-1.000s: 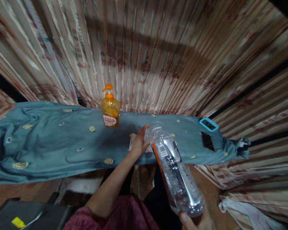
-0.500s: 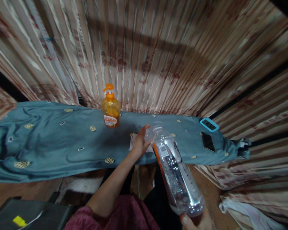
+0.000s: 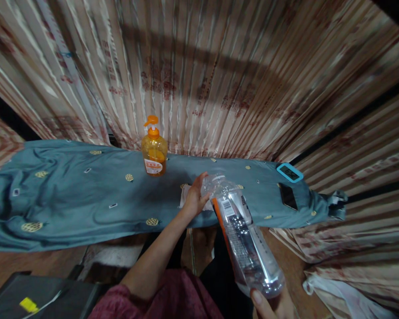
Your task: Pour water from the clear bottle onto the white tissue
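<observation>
A large clear plastic bottle point(image 3: 244, 235) with an orange-edged label is tilted in front of me, its neck pointing away over the cloth. My left hand point(image 3: 195, 197) grips it near the neck, and clear plastic shows at my fingertips. At the lower end, my right hand point(image 3: 271, 303) holds the base, thumb on the near side and the other fingers mostly hidden underneath. A whitish cloth or tissue point(image 3: 185, 195) lies partly hidden beneath my left hand. To the left stands a pump bottle point(image 3: 154, 153) of orange liquid, upright.
The narrow surface is covered by a blue-green cloth point(image 3: 69, 186) with pineapple prints. At its right lie a blue-framed digital device point(image 3: 289, 173) and a dark phone point(image 3: 288, 196). Striped curtains point(image 3: 193, 79) hang behind and at the right. A dark case-like object point(image 3: 43, 294) sits lower left.
Almost nothing differs. The bottle's base has shifted very slightly to the right with my right hand, while my left hand keeps its place near the neck.
</observation>
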Motion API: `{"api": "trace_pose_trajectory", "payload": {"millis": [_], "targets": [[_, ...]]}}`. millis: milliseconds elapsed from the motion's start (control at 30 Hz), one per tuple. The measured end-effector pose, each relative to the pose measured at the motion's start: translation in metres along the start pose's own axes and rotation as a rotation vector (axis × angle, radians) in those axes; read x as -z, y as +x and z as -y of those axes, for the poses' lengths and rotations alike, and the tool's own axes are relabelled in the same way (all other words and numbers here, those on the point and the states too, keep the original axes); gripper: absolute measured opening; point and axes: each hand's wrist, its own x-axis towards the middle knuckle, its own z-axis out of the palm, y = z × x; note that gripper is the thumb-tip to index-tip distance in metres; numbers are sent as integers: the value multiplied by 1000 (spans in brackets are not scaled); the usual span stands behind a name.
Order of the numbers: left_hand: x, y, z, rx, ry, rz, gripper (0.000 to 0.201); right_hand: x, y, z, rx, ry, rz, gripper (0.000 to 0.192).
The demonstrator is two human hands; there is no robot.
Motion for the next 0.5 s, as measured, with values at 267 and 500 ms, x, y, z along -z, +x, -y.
{"api": "trace_pose_trajectory", "payload": {"millis": [267,500], "targets": [[0,0,0,13,13,-4,65,6,1,-10,-3,-57,-51,70],[-1,0,0,9,-2,-11,64,5,1,-20,28,-32,-28,69]]}}
